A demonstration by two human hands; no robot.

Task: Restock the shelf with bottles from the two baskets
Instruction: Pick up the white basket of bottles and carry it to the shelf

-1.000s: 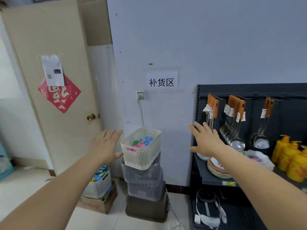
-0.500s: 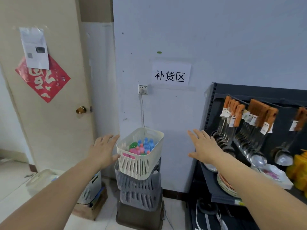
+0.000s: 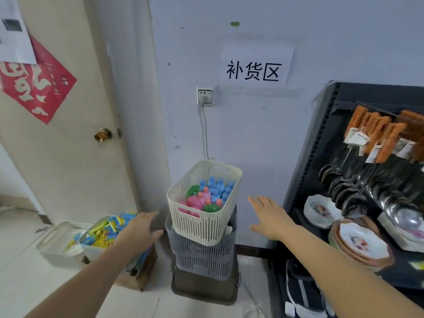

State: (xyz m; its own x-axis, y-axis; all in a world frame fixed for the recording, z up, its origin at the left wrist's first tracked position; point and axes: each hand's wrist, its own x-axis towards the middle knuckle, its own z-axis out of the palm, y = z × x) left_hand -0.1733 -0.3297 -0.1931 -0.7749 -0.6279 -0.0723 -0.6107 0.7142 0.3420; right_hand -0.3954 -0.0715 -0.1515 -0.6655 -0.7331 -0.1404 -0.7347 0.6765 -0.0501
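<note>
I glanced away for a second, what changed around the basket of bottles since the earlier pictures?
The person stepped closer; the open left hand and open right hand dropped to flank the cream slatted plastic basket without touching it. Nothing was gripped or released. The basket still tops the grey slatted baskets, with the coloured plastic bottles inside.

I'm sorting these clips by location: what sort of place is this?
Probably a small shop's restocking corner: the white paper wall sign reads 补货区 (restocking area), the black metal shelf carries tagged steel ladles with orange handles, and a cream slotted plastic basket holds small coloured bottles.
</note>
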